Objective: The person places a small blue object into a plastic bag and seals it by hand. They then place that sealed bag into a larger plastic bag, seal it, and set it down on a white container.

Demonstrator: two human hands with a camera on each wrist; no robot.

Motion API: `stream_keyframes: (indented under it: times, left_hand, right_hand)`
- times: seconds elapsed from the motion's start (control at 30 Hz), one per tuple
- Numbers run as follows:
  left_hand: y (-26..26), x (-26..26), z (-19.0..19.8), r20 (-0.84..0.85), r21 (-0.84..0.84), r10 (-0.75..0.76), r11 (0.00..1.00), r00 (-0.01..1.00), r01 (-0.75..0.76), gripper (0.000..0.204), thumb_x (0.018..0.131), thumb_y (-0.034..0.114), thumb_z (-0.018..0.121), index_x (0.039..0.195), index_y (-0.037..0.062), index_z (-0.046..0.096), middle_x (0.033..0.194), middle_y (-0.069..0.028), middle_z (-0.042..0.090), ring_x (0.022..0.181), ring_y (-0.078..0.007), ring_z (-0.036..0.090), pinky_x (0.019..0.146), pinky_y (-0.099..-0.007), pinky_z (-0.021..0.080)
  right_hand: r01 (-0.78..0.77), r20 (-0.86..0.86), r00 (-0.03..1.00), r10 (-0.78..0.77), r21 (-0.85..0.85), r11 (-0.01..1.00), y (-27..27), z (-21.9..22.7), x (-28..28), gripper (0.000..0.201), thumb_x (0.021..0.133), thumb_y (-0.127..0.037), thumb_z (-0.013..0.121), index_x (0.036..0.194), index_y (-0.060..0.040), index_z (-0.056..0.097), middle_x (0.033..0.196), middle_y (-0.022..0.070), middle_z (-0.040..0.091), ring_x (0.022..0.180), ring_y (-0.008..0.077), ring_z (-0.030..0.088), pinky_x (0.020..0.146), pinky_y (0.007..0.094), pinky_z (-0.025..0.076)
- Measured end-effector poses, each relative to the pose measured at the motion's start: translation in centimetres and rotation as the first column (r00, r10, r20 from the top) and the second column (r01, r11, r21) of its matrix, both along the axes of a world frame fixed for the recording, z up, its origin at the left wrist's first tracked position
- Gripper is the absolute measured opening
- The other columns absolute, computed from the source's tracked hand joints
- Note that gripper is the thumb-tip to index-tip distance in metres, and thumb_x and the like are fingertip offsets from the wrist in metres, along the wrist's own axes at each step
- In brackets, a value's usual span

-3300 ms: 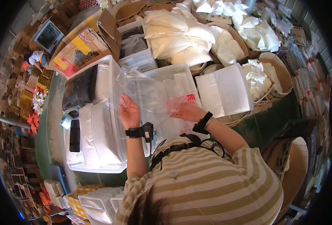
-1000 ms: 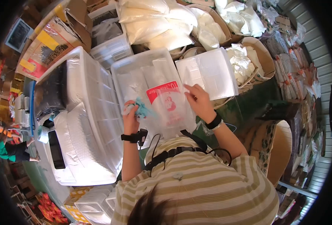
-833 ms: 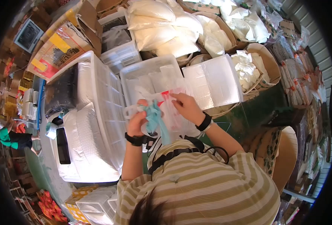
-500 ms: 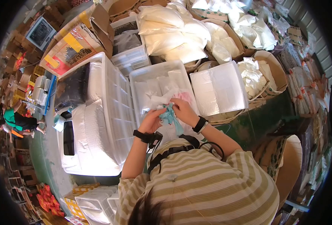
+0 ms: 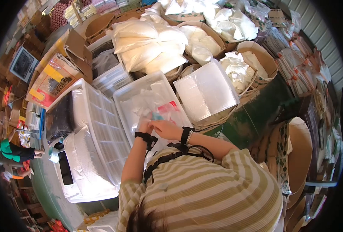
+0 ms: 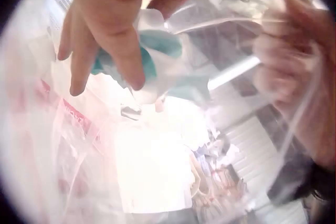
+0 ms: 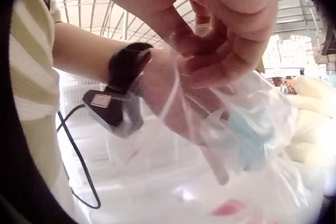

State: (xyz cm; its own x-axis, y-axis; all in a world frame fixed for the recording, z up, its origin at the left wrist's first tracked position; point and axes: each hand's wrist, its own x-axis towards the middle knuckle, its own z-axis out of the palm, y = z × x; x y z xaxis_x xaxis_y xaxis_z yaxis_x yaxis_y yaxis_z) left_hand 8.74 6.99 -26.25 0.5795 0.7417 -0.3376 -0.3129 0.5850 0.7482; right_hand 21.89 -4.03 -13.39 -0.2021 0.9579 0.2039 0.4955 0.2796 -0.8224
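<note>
My left hand [image 6: 107,19] holds a crumpled teal-and-white piece of thin plastic [image 6: 157,48], its fingers bent over it. In the right wrist view this teal piece [image 7: 249,134] shows through the film of a clear plastic bag [image 7: 173,155], as does part of the left hand. Curled fingers of my right hand [image 7: 226,29] pinch that film just above. The head view has both hands close together, right hand [image 5: 166,129] beside left hand [image 5: 143,125], over the near part of a white plastic bin [image 5: 117,96]. Red print [image 5: 169,106] marks plastic beyond them.
A large white crate [image 5: 101,127] at left bears silvery wrapped packs, a black pack and a phone [image 5: 65,167]. Right of the bin sits a silvery foam box [image 5: 206,91]. Baskets of filled white bags [image 5: 150,44] stand behind; an open cardboard box [image 5: 59,73] is at back left.
My left hand, bare at first, took up the teal-and-white plastic. Both hands have since come together over the bin, and the right now pinches clear film. The head view has shifted.
</note>
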Motion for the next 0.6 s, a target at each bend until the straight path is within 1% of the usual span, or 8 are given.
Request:
stream_keyframes:
  times: [0.03,0.1,0.27,0.3,0.4,0.47,0.53,0.6]
  left_hand:
    - [-1.0,0.2,1.1,-0.004,0.124,-0.128,0.984,0.992,0.128,0.019,0.087,0.012,0.054,0.103,0.0034,0.055,0.105,-0.0120,0.055,0.091,-0.0231,0.059,0.080,-0.0350,0.050]
    - [-2.1,0.9,2.0,-0.332,0.464,-0.146,0.835,0.932,0.296,0.031,0.085,0.013,0.054,0.114,0.0031,0.050,0.107,-0.0101,0.057,0.086,-0.0199,0.061,0.073,-0.0323,0.050]
    - [-4.2,-0.9,10.5,-0.732,0.357,-0.207,0.696,0.650,0.624,0.047,0.081,0.011,0.063,0.124,0.0033,0.045,0.125,-0.0140,0.046,0.106,-0.0230,0.053,0.077,-0.0317,0.049]
    - [-5.2,-0.9,12.7,-0.723,0.451,-0.002,0.756,0.690,0.475,0.041,0.077,0.014,0.067,0.113,0.0026,0.054,0.117,-0.0155,0.053,0.104,-0.0249,0.054,0.078,-0.0334,0.048]
    - [-6.3,-0.4,17.0,-0.479,0.874,0.602,0.395,0.639,0.283,0.030,0.073,0.015,0.070,0.099,0.0019,0.062,0.094,-0.0132,0.061,0.085,-0.0284,0.060,0.074,-0.0358,0.048]
    - [-5.5,0.4,18.2,-0.386,0.922,0.645,0.255,0.659,0.290,0.022,0.073,0.017,0.069,0.087,0.0011,0.064,0.080,-0.0122,0.061,0.074,-0.0304,0.060,0.070,-0.0372,0.048]
    - [-4.2,-0.1,17.4,-0.521,0.851,0.475,0.354,0.709,0.388,0.021,0.075,0.016,0.067,0.089,0.0005,0.064,0.079,-0.0129,0.062,0.072,-0.0293,0.060,0.066,-0.0364,0.048]
    - [-3.8,-0.4,18.6,-0.581,0.741,0.369,0.609,0.725,0.284,0.018,0.079,0.014,0.063,0.088,-0.0010,0.063,0.073,-0.0145,0.063,0.064,-0.0274,0.061,0.061,-0.0338,0.049]
  right_hand:
    - [0.041,0.026,0.999,-0.043,0.055,0.998,0.0,-0.2,0.2,0.023,0.081,-0.006,0.048,0.104,-0.0045,0.054,0.094,0.0174,0.059,0.092,0.0342,0.056,0.080,0.0397,0.044]
    - [0.165,0.114,0.978,-0.176,0.101,0.981,0.5,-1.7,1.8,0.027,0.077,-0.003,0.050,0.104,-0.0048,0.055,0.095,0.0171,0.057,0.093,0.0342,0.055,0.081,0.0402,0.044]
    - [0.212,0.146,0.963,-0.225,0.095,0.973,1.2,0.6,6.5,0.031,0.071,0.007,0.051,0.099,-0.0032,0.058,0.091,0.0139,0.054,0.085,0.0309,0.056,0.075,0.0358,0.046]
    - [0.192,0.142,0.970,-0.199,0.060,0.979,1.4,1.3,7.2,0.030,0.071,0.008,0.051,0.098,-0.0025,0.059,0.090,0.0132,0.054,0.084,0.0295,0.056,0.074,0.0344,0.047]
    - [0.067,0.033,0.997,-0.066,-0.029,0.997,1.8,2.5,7.8,0.027,0.071,0.009,0.049,0.094,-0.0019,0.060,0.091,0.0123,0.054,0.084,0.0255,0.057,0.072,0.0308,0.047]
    - [0.004,-0.034,0.999,-0.005,-0.033,0.999,1.7,4.6,6.7,0.028,0.072,0.008,0.049,0.095,-0.0019,0.059,0.092,0.0119,0.054,0.084,0.0245,0.057,0.073,0.0309,0.047]
    - [0.000,-0.086,0.996,-0.003,-0.032,0.999,1.4,6.5,5.8,0.028,0.071,0.008,0.049,0.096,-0.0017,0.059,0.096,0.0123,0.055,0.084,0.0253,0.058,0.074,0.0319,0.047]
    - [0.058,-0.122,0.991,-0.062,-0.032,0.998,0.7,7.6,5.2,0.030,0.071,0.008,0.049,0.097,-0.0013,0.059,0.103,0.0135,0.056,0.084,0.0279,0.059,0.074,0.0336,0.048]
